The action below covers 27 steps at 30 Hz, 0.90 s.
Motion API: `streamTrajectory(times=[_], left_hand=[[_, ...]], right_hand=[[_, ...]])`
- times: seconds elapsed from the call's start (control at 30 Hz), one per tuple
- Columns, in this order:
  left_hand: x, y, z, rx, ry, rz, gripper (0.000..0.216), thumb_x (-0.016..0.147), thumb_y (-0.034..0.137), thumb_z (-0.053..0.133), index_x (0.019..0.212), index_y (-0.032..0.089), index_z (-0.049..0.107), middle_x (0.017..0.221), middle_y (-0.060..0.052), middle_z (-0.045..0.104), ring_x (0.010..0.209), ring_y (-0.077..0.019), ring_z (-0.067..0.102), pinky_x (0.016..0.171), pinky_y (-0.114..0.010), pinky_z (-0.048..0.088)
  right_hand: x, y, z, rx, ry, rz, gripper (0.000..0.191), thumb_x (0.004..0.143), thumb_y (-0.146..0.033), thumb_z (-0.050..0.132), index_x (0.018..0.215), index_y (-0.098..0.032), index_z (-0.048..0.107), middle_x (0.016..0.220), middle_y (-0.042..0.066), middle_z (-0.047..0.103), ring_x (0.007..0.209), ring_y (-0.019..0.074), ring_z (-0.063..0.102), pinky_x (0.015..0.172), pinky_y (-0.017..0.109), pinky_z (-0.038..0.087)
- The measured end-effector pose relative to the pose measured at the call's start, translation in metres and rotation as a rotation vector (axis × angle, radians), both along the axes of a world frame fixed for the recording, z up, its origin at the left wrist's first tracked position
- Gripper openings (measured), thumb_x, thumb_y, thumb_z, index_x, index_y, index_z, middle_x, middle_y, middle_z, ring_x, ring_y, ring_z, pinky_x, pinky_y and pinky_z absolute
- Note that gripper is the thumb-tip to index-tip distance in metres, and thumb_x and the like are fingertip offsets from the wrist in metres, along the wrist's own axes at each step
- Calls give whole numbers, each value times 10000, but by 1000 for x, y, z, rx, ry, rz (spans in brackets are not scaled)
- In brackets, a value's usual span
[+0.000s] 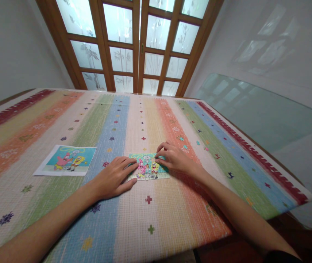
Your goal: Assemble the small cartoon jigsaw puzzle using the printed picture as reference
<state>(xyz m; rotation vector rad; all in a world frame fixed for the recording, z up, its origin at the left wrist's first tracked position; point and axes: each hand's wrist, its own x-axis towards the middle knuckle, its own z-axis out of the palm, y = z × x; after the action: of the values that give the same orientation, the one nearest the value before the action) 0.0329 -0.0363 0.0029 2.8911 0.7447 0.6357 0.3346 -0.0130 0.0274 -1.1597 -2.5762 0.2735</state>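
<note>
A small jigsaw puzzle [147, 171] with cartoon figures on a teal background lies flat on the tablecloth, its pieces mostly joined. My left hand [114, 177] rests at its left edge, fingers stretched out and fingertips touching the puzzle. Over the upper right part of the puzzle, my right hand [172, 157] has its thumb and index finger pinched together. Whatever is between those fingertips is too small to make out. The right hand covers part of the puzzle's right side.
A printed picture [69, 160] of the same cartoon figures lies left of the puzzle. Several loose puzzle pieces [185, 147] are scattered beyond my right hand. The striped tablecloth [150, 215] covers the table. Glazed wooden doors [136, 47] stand behind it, with walls at both sides.
</note>
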Motion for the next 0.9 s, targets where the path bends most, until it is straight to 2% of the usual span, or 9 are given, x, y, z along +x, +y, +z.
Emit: streamTrajectory(times=[0.13,0.23,0.37,0.6,0.67,0.8,0.9], left_hand=[[0,0,1,8,7,2,362,1027,363,489,1341,196,555,1307,-125,633,1177,-286,583,1008,-469,493],[0,-1,1,0,7,5,360,1025,362,486,1334,193,561,1313,-128,630,1185,-290,580,1015,-472,486],[0,-1,1,0,4,3,359,1026,355,486,1336,187,555,1307,-129,633,1189,-291,578,1015,-474,485],[-1,0,-1,12,-1,2,373,1030,354,483,1354,178,539,1304,-138,636,1190,-299,583,1009,-483,497],[-1,0,-2,11,-5,5,392,1028,356,486,1375,179,524,1307,-140,635,1196,-301,581,1017,-486,494],[-1,-1,-2,-12,-37,39,445,1012,354,496,1429,197,484,1334,-132,627,1205,-294,579,1034,-471,486],[-1,-2,0,-18,-72,123,523,984,379,521,1470,202,442,1359,-136,616,1217,-313,571,1045,-490,472]], right_hand=[[1,1,0,-20,14,-3,135,947,-280,692,883,-225,797,1019,104,671,971,246,580,860,411,486],[2,3,-2,-73,42,-18,126,939,-280,701,882,-213,791,1027,105,670,985,242,598,899,421,484],[5,1,-5,-116,109,-43,99,932,-279,710,947,-211,780,1048,104,659,1014,240,609,944,428,491],[9,-8,-3,-50,116,-16,174,979,-302,619,1102,-244,727,1136,111,658,1118,269,585,1003,461,490],[12,-11,-1,-46,103,0,259,954,-343,662,1189,-238,693,1170,118,660,1136,283,579,1014,471,489],[18,-15,3,-93,62,-5,672,796,-444,828,1380,-235,571,1273,134,645,1189,330,556,1026,521,484],[21,-18,6,-131,58,-19,873,715,-466,880,1463,-236,493,1344,140,615,1250,350,524,1054,532,469]])
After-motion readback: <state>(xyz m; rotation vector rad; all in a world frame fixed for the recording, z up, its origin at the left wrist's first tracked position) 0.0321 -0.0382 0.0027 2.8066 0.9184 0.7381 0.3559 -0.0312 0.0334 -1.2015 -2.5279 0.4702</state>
